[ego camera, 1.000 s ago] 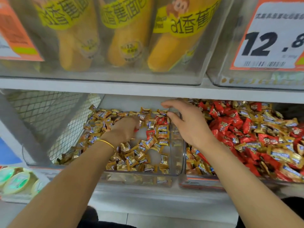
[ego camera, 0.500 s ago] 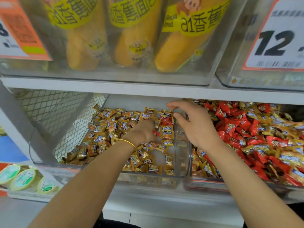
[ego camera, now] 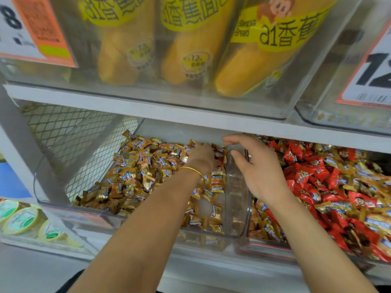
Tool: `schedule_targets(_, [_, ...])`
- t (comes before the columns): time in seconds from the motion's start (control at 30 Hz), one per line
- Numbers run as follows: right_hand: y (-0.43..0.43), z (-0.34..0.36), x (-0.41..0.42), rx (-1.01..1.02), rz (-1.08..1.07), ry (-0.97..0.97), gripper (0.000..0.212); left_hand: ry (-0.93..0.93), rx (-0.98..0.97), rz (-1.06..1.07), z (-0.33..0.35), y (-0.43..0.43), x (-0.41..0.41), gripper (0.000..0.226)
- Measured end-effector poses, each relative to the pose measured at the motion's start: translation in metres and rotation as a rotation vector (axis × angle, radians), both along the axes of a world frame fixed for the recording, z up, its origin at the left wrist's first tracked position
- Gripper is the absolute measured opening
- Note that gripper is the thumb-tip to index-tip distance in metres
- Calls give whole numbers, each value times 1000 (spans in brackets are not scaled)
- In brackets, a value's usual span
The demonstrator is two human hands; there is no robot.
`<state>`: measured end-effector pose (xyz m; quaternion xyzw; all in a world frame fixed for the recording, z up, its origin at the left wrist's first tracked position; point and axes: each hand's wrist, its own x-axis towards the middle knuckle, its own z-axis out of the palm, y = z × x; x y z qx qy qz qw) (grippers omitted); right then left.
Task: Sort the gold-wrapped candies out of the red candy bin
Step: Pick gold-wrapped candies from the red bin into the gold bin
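Left hand: my left hand (ego camera: 202,154) sits far back in the left clear bin (ego camera: 88,210), back of the hand up, resting on the gold pile (ego camera: 143,166). Its fingers are tucked under and hidden, so I cannot tell whether they hold anything.
Bracelet: a thin gold bracelet (ego camera: 191,170) circles the left wrist.
Right hand: my right hand (ego camera: 258,166) is over the clear wall between the two bins. Its fingers (ego camera: 237,141) are stretched out and relaxed, gripping nothing.
Gold-wrapped candies: many gold-wrapped candies (ego camera: 355,180) lie mixed among the red candies (ego camera: 304,174) in the red candy bin (ego camera: 266,248), on the right.
Above: banana bread packs (ego camera: 186,49) stand in a clear box on the upper shelf (ego camera: 148,111), and a price tag (ego camera: 372,70) hangs at the right.
Change: since half a second ago my left hand has gone deeper, from the middle of the gold pile to its back edge under the shelf. My right hand has kept its place over the dividing wall.
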<state>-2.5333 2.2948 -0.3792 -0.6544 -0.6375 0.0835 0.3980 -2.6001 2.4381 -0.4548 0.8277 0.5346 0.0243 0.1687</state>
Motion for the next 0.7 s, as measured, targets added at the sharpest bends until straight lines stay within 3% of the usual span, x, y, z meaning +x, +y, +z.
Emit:
schedule_targets(0.13, [-1,0,0,8,-1,11,34,38,27,-128,-6,5,-15,35])
schedule_targets(0.43, [-2,0,-2,21,-7,23,35,88,42,-407,-3,8,-41,16])
schedule_targets(0.47, [-2,1,-2,19,-7,24,35,34,57,-384,0,7,-43,13])
schedule_targets(0.53, [-2,1,-2,14,-7,27,35,-255,-40,-220,8,5,-48,9])
schedule_targets(0.63, [-1,1,-2,21,-14,30,35,-837,-528,16,21,3,-57,15])
schedule_targets(0.7, [-1,0,-2,20,-14,34,35,-1040,-788,127,25,2,-61,17])
